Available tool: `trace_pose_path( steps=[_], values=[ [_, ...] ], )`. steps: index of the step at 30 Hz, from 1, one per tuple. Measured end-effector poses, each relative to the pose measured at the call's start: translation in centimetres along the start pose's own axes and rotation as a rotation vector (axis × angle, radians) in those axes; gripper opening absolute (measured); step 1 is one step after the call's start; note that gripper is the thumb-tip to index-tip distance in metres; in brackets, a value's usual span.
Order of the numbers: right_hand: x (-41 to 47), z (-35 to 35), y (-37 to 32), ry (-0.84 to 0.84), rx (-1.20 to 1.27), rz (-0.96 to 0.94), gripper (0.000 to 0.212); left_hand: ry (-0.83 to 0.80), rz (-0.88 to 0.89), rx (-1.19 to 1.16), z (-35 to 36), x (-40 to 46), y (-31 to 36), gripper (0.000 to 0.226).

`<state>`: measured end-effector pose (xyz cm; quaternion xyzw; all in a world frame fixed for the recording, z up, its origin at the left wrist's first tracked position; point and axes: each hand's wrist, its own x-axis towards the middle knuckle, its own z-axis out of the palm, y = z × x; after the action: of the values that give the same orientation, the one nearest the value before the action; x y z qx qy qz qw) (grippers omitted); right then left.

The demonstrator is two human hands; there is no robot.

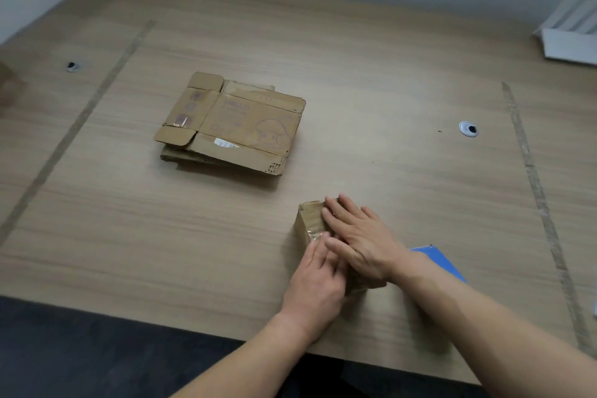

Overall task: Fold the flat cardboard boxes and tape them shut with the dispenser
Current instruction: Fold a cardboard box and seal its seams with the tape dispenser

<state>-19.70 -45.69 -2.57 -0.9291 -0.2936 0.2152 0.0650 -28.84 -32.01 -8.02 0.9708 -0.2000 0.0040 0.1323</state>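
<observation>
A small folded cardboard box [309,220] stands on the wooden table near its front edge, with shiny tape across its top. My right hand [358,239] lies flat on the box's top, fingers straight and pointing away from me. My left hand [318,275] presses against the box's near left side, fingers straight on the tape. Both hands cover most of the box. A stack of flat cardboard boxes [231,124] lies further back to the left, the top one printed with a mushroom drawing. A blue object [444,260], mostly hidden behind my right wrist, lies right of the box.
The table [387,90] has two cable grommets, one at the left [72,66] and one at the right [468,129]. Tape strips run along the table at left and right. A white object [571,35] sits at the back right corner. A dark floor lies below the front edge.
</observation>
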Motion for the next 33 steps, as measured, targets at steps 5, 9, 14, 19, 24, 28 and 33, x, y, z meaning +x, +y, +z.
trace_pose_path(
  steps=[5, 9, 14, 19, 24, 28, 33],
  values=[
    [-1.3, 0.0, 0.6, 0.011, 0.072, 0.001, 0.111, 0.087, 0.008, -0.014, 0.3, -0.4, 0.0, 0.069],
    [-3.7, 1.7, 1.2, 0.116, 0.183, 0.015, 0.099, 0.153, 0.045, -0.014, 0.1, -0.4, -0.5, 0.057],
    [-6.3, 5.1, 1.7, 0.196, 0.095, -0.009, 0.062, 0.054, 0.062, 0.059, -0.6, -0.7, -0.9, 0.08],
    [-6.4, 5.6, 1.8, 0.205, 0.094, -0.002, 0.059, 0.033, 0.065, 0.109, -0.5, -0.6, -0.5, 0.082],
    [-6.4, 4.8, 1.4, 0.113, 0.201, -0.002, 0.073, 0.084, 0.059, 0.031, -1.2, -1.1, -0.6, 0.063],
    [-6.1, 3.9, 0.2, 0.411, 0.438, 0.116, 0.069, 0.33, -0.26, -0.3, -3.7, -0.2, -0.3, 0.044],
    [-3.8, 0.4, -1.0, 0.35, 0.529, 0.459, 0.041, 0.174, -0.862, -0.56, -7.1, 2.9, -1.0, 0.013]
  ],
)
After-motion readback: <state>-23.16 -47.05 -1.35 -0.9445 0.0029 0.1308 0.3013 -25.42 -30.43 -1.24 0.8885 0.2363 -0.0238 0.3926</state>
